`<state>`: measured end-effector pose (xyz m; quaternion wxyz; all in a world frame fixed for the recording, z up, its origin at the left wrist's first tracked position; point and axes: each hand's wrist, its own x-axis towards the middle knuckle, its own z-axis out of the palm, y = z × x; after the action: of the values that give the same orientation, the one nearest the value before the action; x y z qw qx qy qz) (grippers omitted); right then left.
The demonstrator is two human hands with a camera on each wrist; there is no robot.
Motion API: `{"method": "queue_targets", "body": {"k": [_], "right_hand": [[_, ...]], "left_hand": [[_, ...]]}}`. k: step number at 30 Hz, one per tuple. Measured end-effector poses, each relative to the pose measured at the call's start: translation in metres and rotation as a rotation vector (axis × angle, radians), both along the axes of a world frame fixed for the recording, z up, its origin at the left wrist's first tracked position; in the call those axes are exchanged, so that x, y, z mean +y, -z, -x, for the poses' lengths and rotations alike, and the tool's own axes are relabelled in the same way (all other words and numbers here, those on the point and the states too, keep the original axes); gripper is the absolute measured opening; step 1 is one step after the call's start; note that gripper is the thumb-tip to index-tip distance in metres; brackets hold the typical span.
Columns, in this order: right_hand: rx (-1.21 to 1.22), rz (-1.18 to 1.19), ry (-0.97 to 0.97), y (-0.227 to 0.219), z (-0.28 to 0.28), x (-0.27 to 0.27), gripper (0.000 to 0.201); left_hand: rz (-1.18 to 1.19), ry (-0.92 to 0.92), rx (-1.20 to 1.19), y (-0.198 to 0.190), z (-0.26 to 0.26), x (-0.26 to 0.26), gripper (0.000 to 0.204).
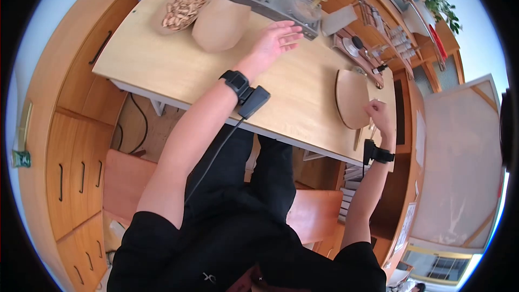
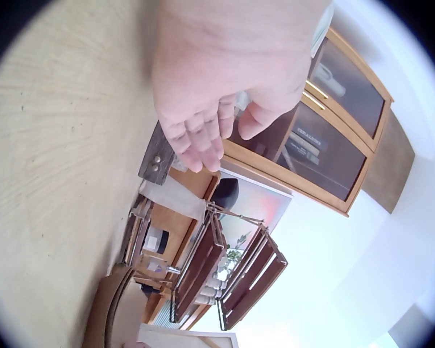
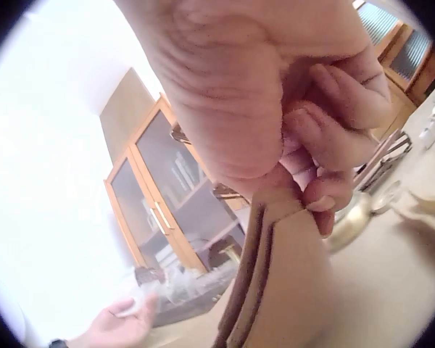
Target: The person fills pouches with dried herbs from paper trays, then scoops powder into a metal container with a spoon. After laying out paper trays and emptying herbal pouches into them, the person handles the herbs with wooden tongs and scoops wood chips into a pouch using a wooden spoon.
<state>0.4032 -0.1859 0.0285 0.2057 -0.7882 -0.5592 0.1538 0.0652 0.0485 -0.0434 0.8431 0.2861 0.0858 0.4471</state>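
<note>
My right hand [image 1: 379,116] pinches the edge of a tan curved piece [image 1: 352,100] at the table's right side. In the right wrist view, thumb and curled fingers of the right hand [image 3: 290,123] grip a corner of the tan piece [image 3: 286,290], which shows layered edges. My left hand [image 1: 273,46] is held over the table with fingers extended and nothing in it; the left wrist view shows the same relaxed left hand [image 2: 221,87]. Near its wrist, farther left, lies another tan rounded piece [image 1: 221,24], beside a bowl-like holder of brown chips [image 1: 184,13].
Clear containers stand on a grey tray [image 1: 267,8] at the table's back. A wooden rack [image 1: 386,30] with small items and a small wooden tray [image 1: 357,57] are at the back right. The wooden tabletop [image 1: 162,70] has its near edge by my lap.
</note>
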Motion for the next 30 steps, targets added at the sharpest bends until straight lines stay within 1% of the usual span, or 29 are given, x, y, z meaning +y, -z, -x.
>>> {"method": "queue_targets", "body": {"k": [1,3,4,6,8,10,12,13,14,16,17,19,20,22,25,27,28,29,30], "right_hand": [[0.040,0.018,0.047,-0.012,0.010,0.004,0.019],[0.117,-0.075,0.006,-0.029,0.028,0.021,0.022],[0.175,-0.121,-0.009,-0.042,0.047,0.031,0.023],[0.214,-0.172,0.001,-0.071,0.096,0.058,0.025],[0.218,-0.232,-0.068,-0.089,0.154,0.083,0.026],[0.253,-0.182,-0.175,-0.083,0.184,0.119,0.027],[0.250,-0.153,-0.296,-0.076,0.226,0.149,0.027],[0.269,-0.130,-0.324,-0.069,0.239,0.169,0.027],[0.287,-0.107,-0.351,-0.059,0.250,0.189,0.027],[0.165,-0.056,-0.365,-0.047,0.271,0.218,0.026],[0.168,-0.061,-0.366,-0.038,0.278,0.229,0.026],[0.308,0.043,-0.327,-0.023,0.287,0.241,0.026],[0.306,0.043,-0.324,-0.023,0.289,0.241,0.026],[0.312,0.073,-0.260,-0.027,0.292,0.240,0.026],[0.319,0.061,-0.256,-0.028,0.292,0.240,0.029],[0.329,0.083,-0.272,-0.027,0.294,0.238,0.032],[0.339,0.103,-0.293,-0.028,0.293,0.236,0.034],[0.332,0.097,-0.285,-0.030,0.292,0.235,0.034],[0.267,0.132,-0.304,-0.032,0.289,0.233,0.038]], "left_hand": [[-0.014,0.015,-0.019,0.004,0.000,-0.001,0.034],[0.017,0.017,0.017,0.003,0.001,-0.003,0.033],[0.036,0.027,0.041,0.000,0.000,-0.002,0.033],[0.033,0.026,0.080,-0.001,-0.001,-0.001,0.032],[0.038,0.025,0.123,0.010,-0.004,0.002,0.031],[0.008,0.069,0.034,0.026,-0.009,0.013,0.032],[0.069,-0.004,-0.183,0.025,-0.009,0.003,0.033],[0.065,0.034,-0.117,0.019,-0.003,-0.002,0.033],[0.056,0.032,-0.113,0.012,-0.002,-0.004,0.033],[-0.040,-0.048,0.195,0.003,-0.001,-0.006,0.032],[0.001,-0.036,0.196,-0.001,0.002,-0.007,0.030],[0.029,-0.046,0.162,0.003,0.001,-0.005,0.029],[0.060,-0.058,0.123,0.002,0.000,-0.005,0.028],[0.059,-0.053,0.113,0.000,0.000,-0.006,0.028],[0.078,-0.046,0.138,0.001,0.002,-0.006,0.029],[0.031,-0.004,0.035,0.006,0.000,-0.004,0.030],[0.027,0.006,0.033,0.008,-0.002,-0.005,0.030],[0.006,-0.034,0.098,0.008,-0.004,-0.006,0.031],[-0.013,-0.074,0.162,0.007,-0.005,-0.007,0.032]]}}
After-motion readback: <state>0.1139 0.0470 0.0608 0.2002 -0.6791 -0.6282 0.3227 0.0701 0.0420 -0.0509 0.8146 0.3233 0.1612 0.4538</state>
